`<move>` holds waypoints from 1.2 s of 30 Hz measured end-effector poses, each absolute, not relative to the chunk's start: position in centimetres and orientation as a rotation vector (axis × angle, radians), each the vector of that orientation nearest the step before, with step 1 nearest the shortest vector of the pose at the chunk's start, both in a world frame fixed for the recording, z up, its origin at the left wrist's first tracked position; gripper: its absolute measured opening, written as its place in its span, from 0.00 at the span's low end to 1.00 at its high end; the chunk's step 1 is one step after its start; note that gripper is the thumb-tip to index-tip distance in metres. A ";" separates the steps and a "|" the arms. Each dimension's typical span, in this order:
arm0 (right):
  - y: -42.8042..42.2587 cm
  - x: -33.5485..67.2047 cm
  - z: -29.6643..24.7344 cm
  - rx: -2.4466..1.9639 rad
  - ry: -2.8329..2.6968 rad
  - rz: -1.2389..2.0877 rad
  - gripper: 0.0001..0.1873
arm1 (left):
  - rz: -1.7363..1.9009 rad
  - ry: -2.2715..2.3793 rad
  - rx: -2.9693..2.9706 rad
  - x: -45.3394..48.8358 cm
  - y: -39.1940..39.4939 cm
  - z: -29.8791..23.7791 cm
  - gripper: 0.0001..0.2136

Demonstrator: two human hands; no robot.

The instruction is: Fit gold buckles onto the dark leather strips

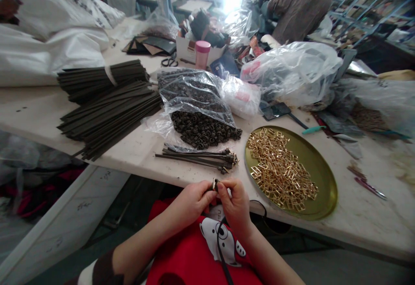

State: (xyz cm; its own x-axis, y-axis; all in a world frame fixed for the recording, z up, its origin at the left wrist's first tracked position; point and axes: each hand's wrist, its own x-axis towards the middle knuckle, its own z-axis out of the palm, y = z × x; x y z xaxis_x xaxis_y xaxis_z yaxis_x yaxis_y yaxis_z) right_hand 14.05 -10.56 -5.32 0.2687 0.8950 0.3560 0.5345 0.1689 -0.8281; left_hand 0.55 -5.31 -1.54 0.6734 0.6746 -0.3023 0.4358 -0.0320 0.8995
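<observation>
My left hand (193, 202) and my right hand (234, 203) meet at the table's near edge, fingertips pinched together. Between them is a small gold-coloured buckle (214, 184) with a piece of dark strap; the fingers hide most of it. Just beyond the hands lies a small row of dark straps (197, 157) with gold buckles at their right ends. Behind that, a clear plastic bag (194, 87) spills small dark loops (202, 130). To the right, a round gold-coloured tray (319, 190) carries a heap of gold buckles (282, 168).
Two stacks of long dark strips (110, 108) lie at left. Farther back are scissors (170, 62), a pink-lidded jar (202, 55) and plastic bags (292, 73). A red-handled tool (368, 186) rests at right. Another person (296, 11) is in the background.
</observation>
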 end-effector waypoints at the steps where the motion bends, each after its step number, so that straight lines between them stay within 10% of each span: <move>1: -10.7 14.0 -5.4 -1.496 -1.382 0.457 0.02 | 0.236 0.922 1.681 0.5 -5.3 -1.6 0.11; 36: -10.6 14.7 -4.2 -1.533 -1.426 0.584 0.02 | 0.205 0.920 1.886 0.4 -4.6 -0.6 0.12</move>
State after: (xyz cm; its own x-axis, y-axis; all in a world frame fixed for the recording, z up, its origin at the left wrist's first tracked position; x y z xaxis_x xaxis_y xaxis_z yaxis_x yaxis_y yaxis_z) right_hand 14.75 -10.60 -4.24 0.2122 0.9464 0.2436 0.5037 0.1077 -0.8572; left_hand 0.44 -4.57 -0.63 0.6976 0.6738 -0.2437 0.5070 -0.2239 0.8324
